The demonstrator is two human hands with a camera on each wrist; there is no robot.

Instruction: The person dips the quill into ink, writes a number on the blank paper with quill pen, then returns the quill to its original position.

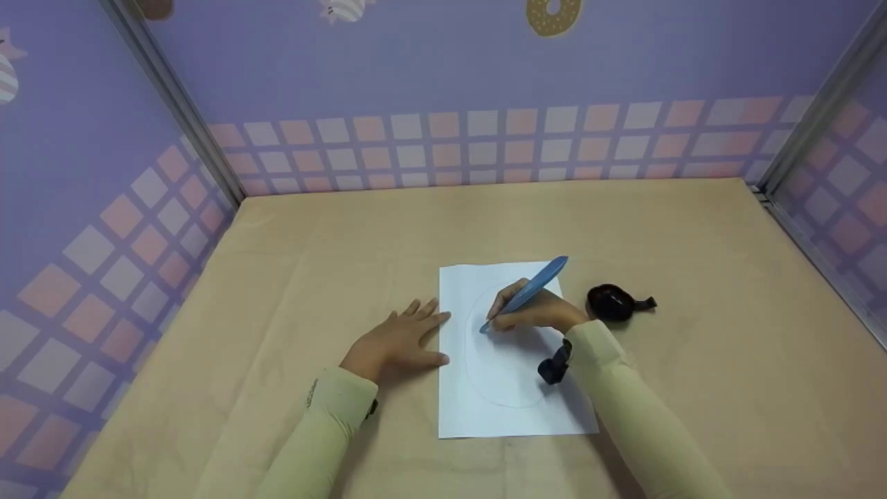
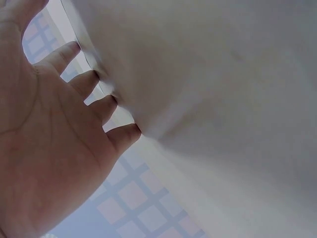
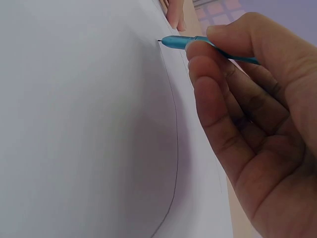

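Observation:
A white sheet of paper [image 1: 461, 419] lies on the table in the head view, with a thin, large rounded outline drawn on it. My right hand [image 1: 544, 312] pinches a blue pen [image 1: 542, 278] that widens towards its upper end. In the right wrist view the tip of the pen [image 3: 176, 41] is at the upper end of the thin dark line [image 3: 177, 134]. My left hand [image 1: 398, 344] lies beside the sheet with fingers spread, its fingertips at the left edge. The left wrist view shows the palm of that hand [image 2: 54, 124].
Right of the sheet sits a small glossy black rounded object [image 1: 610, 303] with a short stem. A beige cover [image 1: 332, 242] spreads over the table. Purple patterned walls [image 1: 443, 69] stand at the back and both sides, with metal posts at the corners.

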